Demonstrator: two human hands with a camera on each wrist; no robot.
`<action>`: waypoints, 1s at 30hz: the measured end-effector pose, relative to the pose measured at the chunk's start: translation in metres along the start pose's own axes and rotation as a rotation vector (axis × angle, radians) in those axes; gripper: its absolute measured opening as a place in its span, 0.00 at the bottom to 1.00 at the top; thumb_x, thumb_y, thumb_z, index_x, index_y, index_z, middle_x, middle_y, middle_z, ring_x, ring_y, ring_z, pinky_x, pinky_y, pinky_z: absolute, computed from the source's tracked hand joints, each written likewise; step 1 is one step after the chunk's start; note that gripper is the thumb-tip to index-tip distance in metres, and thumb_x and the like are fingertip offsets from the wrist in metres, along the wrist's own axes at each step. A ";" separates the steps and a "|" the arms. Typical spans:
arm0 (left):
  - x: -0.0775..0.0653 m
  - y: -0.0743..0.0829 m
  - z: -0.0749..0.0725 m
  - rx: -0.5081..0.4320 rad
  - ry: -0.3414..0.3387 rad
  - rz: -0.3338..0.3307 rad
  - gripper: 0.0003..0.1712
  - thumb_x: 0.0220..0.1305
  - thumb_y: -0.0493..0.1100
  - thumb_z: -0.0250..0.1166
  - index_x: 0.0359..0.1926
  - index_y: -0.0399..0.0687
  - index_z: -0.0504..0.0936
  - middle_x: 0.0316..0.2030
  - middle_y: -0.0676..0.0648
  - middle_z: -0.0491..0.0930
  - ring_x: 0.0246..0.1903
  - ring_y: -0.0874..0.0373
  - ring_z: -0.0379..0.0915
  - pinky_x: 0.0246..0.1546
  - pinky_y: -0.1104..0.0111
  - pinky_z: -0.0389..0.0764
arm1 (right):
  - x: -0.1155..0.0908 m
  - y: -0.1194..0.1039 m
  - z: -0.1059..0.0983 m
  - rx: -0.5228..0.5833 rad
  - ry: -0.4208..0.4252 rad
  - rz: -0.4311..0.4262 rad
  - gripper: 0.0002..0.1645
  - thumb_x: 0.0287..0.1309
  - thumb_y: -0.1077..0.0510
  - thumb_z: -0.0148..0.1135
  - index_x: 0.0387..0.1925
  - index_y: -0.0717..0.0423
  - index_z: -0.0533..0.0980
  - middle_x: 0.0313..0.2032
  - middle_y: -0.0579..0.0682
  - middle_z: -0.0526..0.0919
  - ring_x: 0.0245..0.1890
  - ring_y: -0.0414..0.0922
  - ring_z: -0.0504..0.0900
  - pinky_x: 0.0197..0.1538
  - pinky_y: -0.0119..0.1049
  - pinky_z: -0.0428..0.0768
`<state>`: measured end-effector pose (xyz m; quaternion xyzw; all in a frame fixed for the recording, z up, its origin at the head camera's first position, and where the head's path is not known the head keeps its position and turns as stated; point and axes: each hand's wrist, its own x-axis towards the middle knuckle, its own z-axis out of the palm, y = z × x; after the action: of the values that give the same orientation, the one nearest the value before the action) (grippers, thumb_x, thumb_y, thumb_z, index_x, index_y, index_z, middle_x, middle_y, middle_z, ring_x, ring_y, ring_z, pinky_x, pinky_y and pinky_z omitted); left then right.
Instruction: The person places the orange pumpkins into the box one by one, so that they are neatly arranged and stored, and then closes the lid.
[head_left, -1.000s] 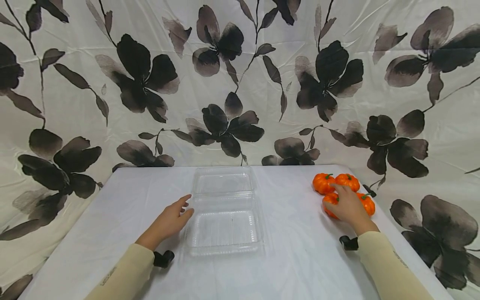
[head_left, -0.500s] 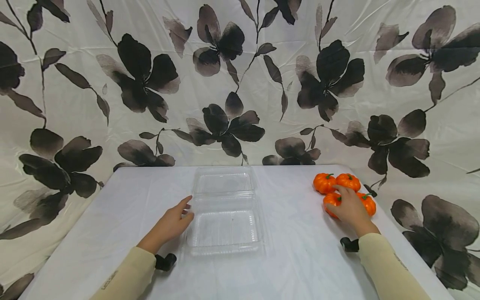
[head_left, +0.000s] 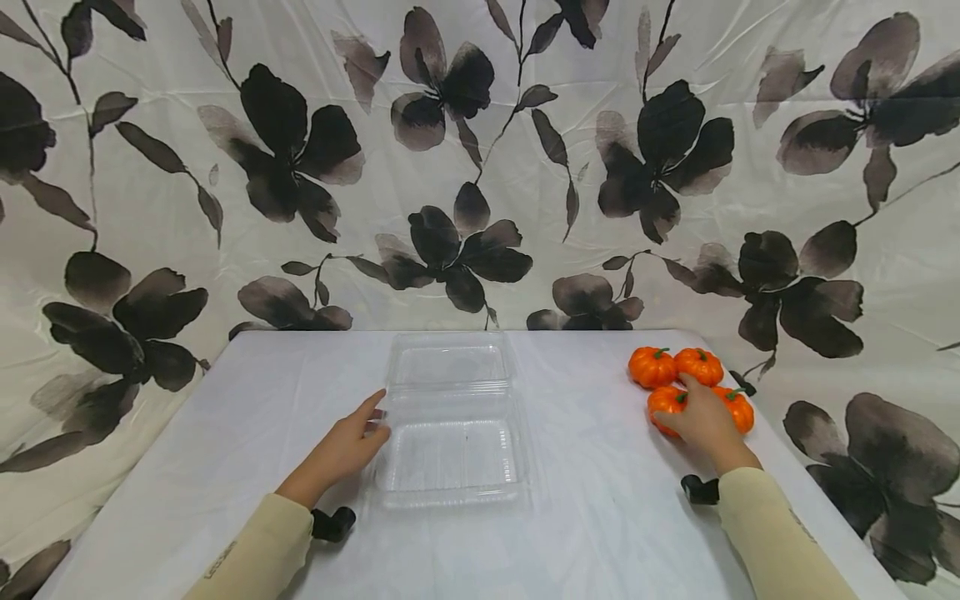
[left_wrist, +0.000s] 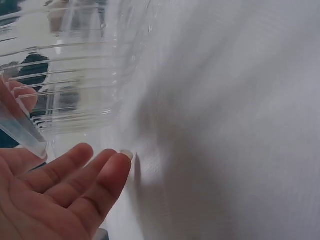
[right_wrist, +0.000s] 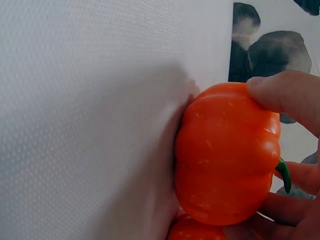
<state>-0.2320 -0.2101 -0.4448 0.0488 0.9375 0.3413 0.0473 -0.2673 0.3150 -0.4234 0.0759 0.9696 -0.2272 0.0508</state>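
My left hand (head_left: 337, 446) is at the left edge of a clear plastic clamshell container (head_left: 452, 504), fingers extended. In the left wrist view, the container's ribbed wall (left_wrist: 70, 90) stands beside the fingers (left_wrist: 107, 182); whether they touch it is unclear. The container lies open, its lid half toward the back. On the right, my right hand (head_left: 708, 425) holds a small orange pumpkin (head_left: 663, 404) with a green stem. The right wrist view has the thumb on one side of this pumpkin (right_wrist: 227, 155) and the fingers by its stem on the other side.
More small orange pumpkins sit against the held one: one at back left (head_left: 651, 367), one at back right (head_left: 699, 365) and one partly hidden by the hand (head_left: 738, 410). A white cloth covers the table (head_left: 585, 500). Behind hangs a floral curtain (head_left: 555, 250).
My left hand has shifted slightly along the container's left edge. The right hand stays at the same pumpkin, its fingers a little closer about it. The view has shifted slightly.
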 end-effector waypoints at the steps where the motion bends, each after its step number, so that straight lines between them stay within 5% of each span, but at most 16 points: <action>1: 0.000 0.000 0.000 -0.008 -0.002 -0.002 0.38 0.69 0.48 0.49 0.76 0.46 0.48 0.66 0.34 0.68 0.63 0.39 0.69 0.60 0.46 0.73 | -0.001 0.000 -0.001 -0.001 -0.008 0.004 0.59 0.54 0.39 0.65 0.73 0.67 0.47 0.66 0.73 0.61 0.63 0.71 0.62 0.62 0.71 0.62; 13: -0.005 0.006 0.001 -0.079 -0.003 -0.017 0.38 0.70 0.45 0.48 0.76 0.46 0.46 0.69 0.35 0.64 0.64 0.38 0.67 0.59 0.47 0.74 | -0.001 -0.003 0.004 -0.023 0.032 -0.050 0.49 0.53 0.41 0.67 0.67 0.65 0.62 0.63 0.68 0.68 0.59 0.66 0.67 0.62 0.67 0.66; 30: -0.003 0.004 0.005 -0.152 0.019 -0.021 0.37 0.70 0.44 0.48 0.76 0.47 0.47 0.69 0.37 0.65 0.63 0.40 0.69 0.59 0.47 0.75 | -0.009 -0.029 0.008 0.006 0.055 -0.142 0.47 0.53 0.40 0.66 0.68 0.58 0.62 0.68 0.67 0.60 0.66 0.67 0.60 0.65 0.69 0.60</action>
<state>-0.2280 -0.2044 -0.4464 0.0320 0.9097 0.4115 0.0456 -0.2630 0.2846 -0.4167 0.0134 0.9728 -0.2311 0.0075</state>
